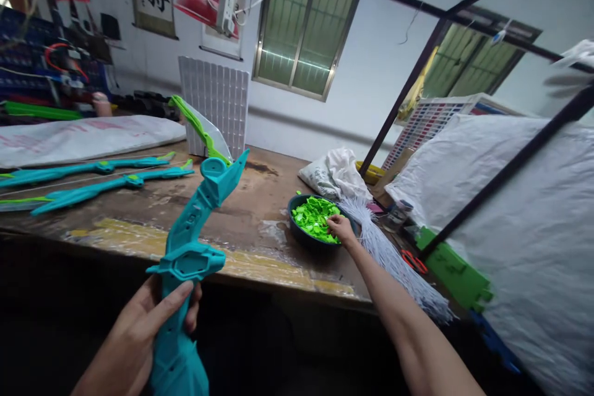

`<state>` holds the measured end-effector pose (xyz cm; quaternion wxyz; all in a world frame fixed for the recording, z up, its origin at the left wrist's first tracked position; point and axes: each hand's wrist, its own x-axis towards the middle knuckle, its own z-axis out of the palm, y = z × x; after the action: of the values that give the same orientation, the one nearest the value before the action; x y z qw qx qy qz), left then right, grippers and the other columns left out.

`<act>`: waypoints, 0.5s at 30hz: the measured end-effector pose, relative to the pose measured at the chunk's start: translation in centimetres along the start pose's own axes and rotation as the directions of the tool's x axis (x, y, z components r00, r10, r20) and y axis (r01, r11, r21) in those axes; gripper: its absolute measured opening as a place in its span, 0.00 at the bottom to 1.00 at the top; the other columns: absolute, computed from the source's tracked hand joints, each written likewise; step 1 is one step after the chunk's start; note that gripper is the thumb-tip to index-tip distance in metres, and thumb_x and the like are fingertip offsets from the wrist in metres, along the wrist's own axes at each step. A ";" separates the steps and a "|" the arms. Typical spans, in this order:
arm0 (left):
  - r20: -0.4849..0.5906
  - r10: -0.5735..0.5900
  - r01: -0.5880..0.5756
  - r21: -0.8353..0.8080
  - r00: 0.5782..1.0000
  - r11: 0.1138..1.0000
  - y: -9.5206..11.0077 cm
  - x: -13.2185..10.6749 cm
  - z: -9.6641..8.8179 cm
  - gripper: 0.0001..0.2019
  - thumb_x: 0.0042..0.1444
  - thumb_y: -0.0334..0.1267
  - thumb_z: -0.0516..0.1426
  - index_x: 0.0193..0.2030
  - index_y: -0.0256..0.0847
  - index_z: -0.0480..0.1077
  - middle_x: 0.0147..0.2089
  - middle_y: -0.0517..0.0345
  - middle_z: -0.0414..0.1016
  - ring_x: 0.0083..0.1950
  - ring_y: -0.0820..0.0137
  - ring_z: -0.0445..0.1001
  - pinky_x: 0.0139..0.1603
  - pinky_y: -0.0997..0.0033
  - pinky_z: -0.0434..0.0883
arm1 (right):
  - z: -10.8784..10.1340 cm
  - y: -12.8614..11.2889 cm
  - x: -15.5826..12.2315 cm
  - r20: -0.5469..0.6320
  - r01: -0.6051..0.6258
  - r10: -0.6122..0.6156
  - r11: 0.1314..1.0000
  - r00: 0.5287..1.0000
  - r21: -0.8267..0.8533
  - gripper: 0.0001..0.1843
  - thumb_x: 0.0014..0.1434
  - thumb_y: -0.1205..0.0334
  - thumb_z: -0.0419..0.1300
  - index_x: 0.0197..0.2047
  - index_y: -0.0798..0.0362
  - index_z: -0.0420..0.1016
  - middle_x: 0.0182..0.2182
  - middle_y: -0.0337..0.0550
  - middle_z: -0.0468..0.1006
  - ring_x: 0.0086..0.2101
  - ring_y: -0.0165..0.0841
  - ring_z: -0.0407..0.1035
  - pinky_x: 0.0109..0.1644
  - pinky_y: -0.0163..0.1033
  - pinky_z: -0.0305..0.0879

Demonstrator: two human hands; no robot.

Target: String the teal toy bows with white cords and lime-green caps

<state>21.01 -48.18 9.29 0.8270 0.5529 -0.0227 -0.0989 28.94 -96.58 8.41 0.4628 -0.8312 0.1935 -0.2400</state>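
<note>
My left hand (153,322) is closed round the grip of a teal toy bow (195,223), held up over the near edge of the workbench (260,198); a green and clear limb (199,127) sticks out of its top end. My right hand (341,227) reaches into a dark bowl (297,232) full of small bright green plastic pieces (313,216), its fingers curled down among them. What the fingers pinch is hidden.
Two finished teal bows (102,179) lie on the bench at left beside a white sack (83,136). A white grid panel (216,105) stands behind. A bundle of white strings (394,253), red scissors (414,262), green parts (457,275) and large white bags (520,216) lie right.
</note>
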 end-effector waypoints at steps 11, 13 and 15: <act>0.075 0.027 -0.033 0.075 0.997 0.997 0.8 -2.7 0.8 0.24 0.51 0.55 0.67 0.43 0.38 0.70 0.32 0.58 0.76 0.25 0.74 0.68 0.22 0.75 0.69 | 6.0 -11.5 -11.8 0.161 0.114 -0.196 0.902 0.967 0.416 0.25 0.42 0.46 0.77 0.34 0.55 0.77 0.27 0.41 0.81 0.27 0.33 0.77 0.35 0.38 0.77; 0.087 0.015 -0.020 0.057 0.996 0.998 0.8 -3.6 1.1 0.24 0.51 0.55 0.67 0.44 0.38 0.70 0.34 0.57 0.77 0.24 0.74 0.68 0.21 0.75 0.69 | 7.1 -14.2 -16.5 0.186 0.217 -0.331 0.862 0.925 0.458 0.19 0.48 0.49 0.75 0.35 0.54 0.78 0.35 0.44 0.83 0.32 0.34 0.78 0.40 0.39 0.77; 0.094 0.033 -0.039 0.058 0.995 0.998 0.8 -4.6 1.3 0.24 0.51 0.55 0.67 0.43 0.38 0.69 0.33 0.57 0.76 0.23 0.75 0.67 0.21 0.75 0.69 | 7.8 -16.6 -21.2 0.128 0.453 -0.555 0.773 0.822 0.445 0.10 0.57 0.57 0.71 0.35 0.52 0.77 0.41 0.44 0.83 0.39 0.35 0.79 0.45 0.40 0.77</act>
<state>16.40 -48.18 10.82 0.8098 0.5717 -0.0741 -0.1088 17.92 -71.52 14.53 0.5589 -0.7649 -0.1512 -0.2824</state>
